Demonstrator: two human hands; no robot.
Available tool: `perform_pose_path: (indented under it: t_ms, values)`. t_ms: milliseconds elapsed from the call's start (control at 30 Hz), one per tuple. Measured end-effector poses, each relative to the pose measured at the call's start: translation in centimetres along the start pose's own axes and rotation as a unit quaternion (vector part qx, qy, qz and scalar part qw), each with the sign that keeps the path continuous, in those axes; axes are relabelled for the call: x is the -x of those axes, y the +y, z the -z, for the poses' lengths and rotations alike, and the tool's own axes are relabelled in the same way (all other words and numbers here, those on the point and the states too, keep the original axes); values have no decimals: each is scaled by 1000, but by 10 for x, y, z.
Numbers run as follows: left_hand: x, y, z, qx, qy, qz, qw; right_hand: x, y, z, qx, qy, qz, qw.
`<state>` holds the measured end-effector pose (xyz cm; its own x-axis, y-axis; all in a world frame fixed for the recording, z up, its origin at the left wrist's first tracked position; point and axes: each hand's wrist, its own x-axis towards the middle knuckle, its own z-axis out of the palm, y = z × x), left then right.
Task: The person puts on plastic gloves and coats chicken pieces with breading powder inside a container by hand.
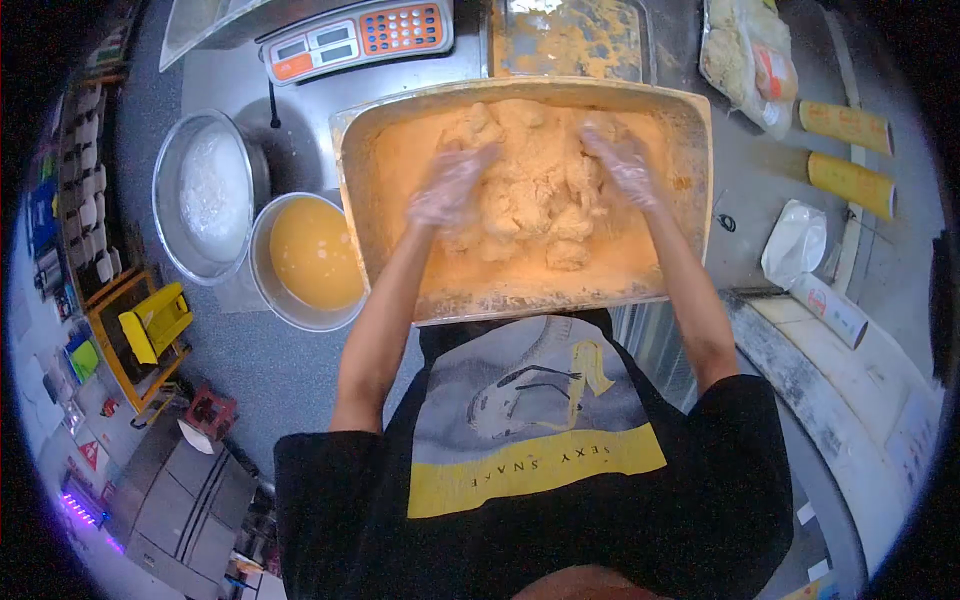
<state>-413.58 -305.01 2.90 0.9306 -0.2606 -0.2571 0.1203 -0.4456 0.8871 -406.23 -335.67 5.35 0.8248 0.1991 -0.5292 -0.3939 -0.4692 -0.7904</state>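
Fingers extended and parted, closed on nothing that we can see, the left hand [455, 188] and the right hand [622, 168] flank a lumpy heap of orange-dusted pieces [535, 205] from opposite sides. Both are blurred, and we cannot tell how firmly the fingertips press. See-through, crinkled plastic gloves [437, 207] cover them, presumably to keep the orange powder [400, 140] off the skin.

The heap sits mid-tub between the palms, where, we judge, either hand reaches it equally well. Around it rise the walls of a wide, rectangular, pale tub [700, 120], whose height seems suited to holding loose powder in. It lies squarely before the body, under both forearms.

Just beside its left wall we find a round, silvery metal bowl [271, 298] of orange liquid [318, 255], apparently placed for an easy reach. Beyond stands a larger steel bowl [164, 205] with whitish contents we cannot identify. Farther forward, we note an orange-and-white digital scale [355, 40], its keypad outside the tub's dust.
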Motion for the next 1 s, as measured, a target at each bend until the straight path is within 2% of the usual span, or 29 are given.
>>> perform_pose_path:
  t_ms: [33, 100, 133, 200, 233, 300, 333, 400, 433, 500, 533, 567, 633, 667, 700, 733, 767, 833, 867, 900, 933, 1000]
  values:
    - [-12, 29, 7, -67, -35, 32, 997, -5, -6, -6, 96, 1, -6, 995]
    - [-33, 48, 11, 15, -134, 295, 946, -2, -17, -22, 59, -33, 58, 996]
    - [-34, 54, 4, 11, -135, 291, 947, -1, -24, -30, 47, -42, 80, 995]
    - [-29, 61, -14, 154, -8, 239, 959, -2, -37, -48, 266, 26, -12, 964]
    - [-29, 50, -30, 155, -10, 241, 958, 2, -39, -53, 267, 25, -15, 963]
    - [-36, 21, -61, 330, 21, 179, 927, 7, -43, -54, 36, -62, -86, 994]
    - [-26, 27, -62, 332, 19, 182, 925, 22, -38, -53, 36, -63, -90, 993]
    - [-3, 40, -48, 247, -14, 43, 968, 41, -30, -40, -53, -58, -41, 996]
    - [15, 47, -31, 247, -17, 48, 968, 44, -17, -25, -56, -60, -45, 996]
    - [40, 63, 14, 160, -61, 110, 979, 46, 10, 11, -134, -104, -2, 986]
    - [37, 68, 30, 162, -62, 112, 978, 49, -5, 20, -134, -104, -5, 986]
    - [33, 71, 45, 38, -144, 254, 956, 55, -36, 34, 84, -103, -141, 981]
    - [34, 56, 39, -89, -216, 382, 894, 58, -40, 37, 300, -93, -261, 913]
    - [47, 29, 14, -164, -238, 302, 908, 62, -11, 26, 274, -129, -204, 931]
    - [57, 24, 5, -199, -249, 262, 911, 67, 13, 15, 246, -166, -146, 944]
    - [67, 19, -3, -236, -257, 221, 911, 70, 25, 8, 246, -167, -145, 944]
    - [78, 25, -6, 20, -219, 220, 950, 73, 35, 1, 84, -206, -160, 962]
    - [78, 32, -12, 277, -162, 205, 925, 79, 23, -10, -78, -242, -171, 952]
    - [72, 37, -19, 401, -140, 295, 856, 83, 13, -16, -133, -270, -238, 924]
    - [63, 40, -24, 514, -112, 372, 764, 81, 3, -21, -184, -294, -300, 889]
    - [55, 39, -30, 516, -111, 373, 763, 76, 6, -24, -182, -295, -302, 888]
    - [43, 34, -37, 511, -134, 379, 760, 66, 12, -33, -134, -310, -172, 925]
